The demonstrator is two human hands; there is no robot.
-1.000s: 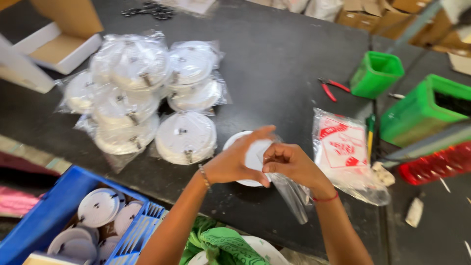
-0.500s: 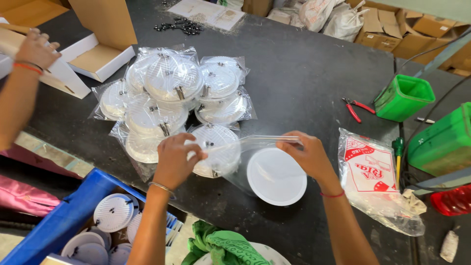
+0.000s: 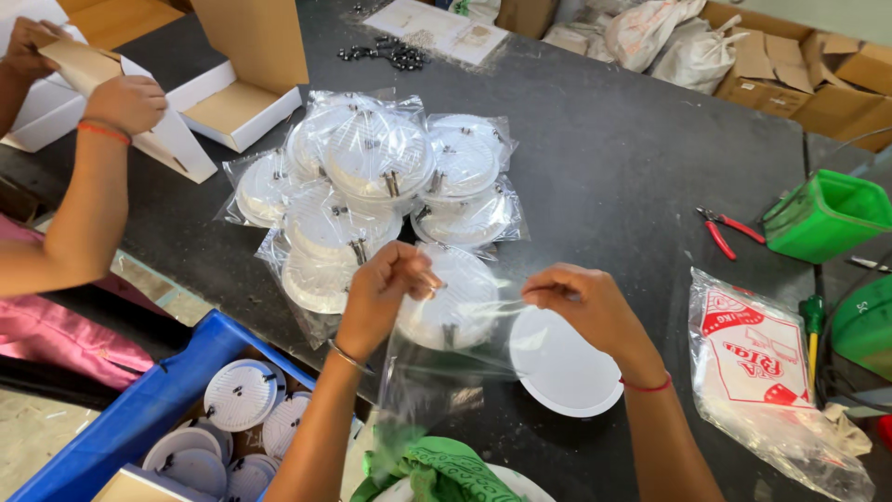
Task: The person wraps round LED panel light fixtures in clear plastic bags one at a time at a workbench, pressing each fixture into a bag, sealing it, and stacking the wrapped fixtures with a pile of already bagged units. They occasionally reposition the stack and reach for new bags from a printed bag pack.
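**2 hands on 1 clear bag, 1 white disc under it**

Left hand (image 3: 386, 284) and right hand (image 3: 581, 302) both pinch the top edge of 1 clear plastic bag (image 3: 446, 372), fingers closed tight on the film and pulling it taut between them. The bag hangs down toward the person, above the dark table (image 3: 604, 158). Looks empty, but the film is too clear to be sure.

1 bare white disc (image 3: 562, 367) lies flat on the table just below the right hand, partly behind the bag's right edge.

Bagged discs (image 3: 376, 186) are piled just beyond the hands. I count about 7, overlapping; the nearest sits right behind the left hand's fingers. Exact count is unclear where they stack.

Blue crate (image 3: 139, 414) at lower left, beside the left forearm, holds loose white discs (image 3: 240, 395): 5 or so in view, the rest cut off by the frame.

Green cloth (image 3: 437, 469) at the bottom edge, under the bag.

Right side:
- 1 printed red-and-white bag (image 3: 757, 358), lying flat
- 1 pair of red-handled pliers (image 3: 725, 228)
- 2 green bins, 1 whole (image 3: 822, 218), 1 cut off at the frame edge

Far left: a co-worker's 2 hands (image 3: 121, 102) hold cardboard over open white boxes (image 3: 242, 112). Well apart from the bag.
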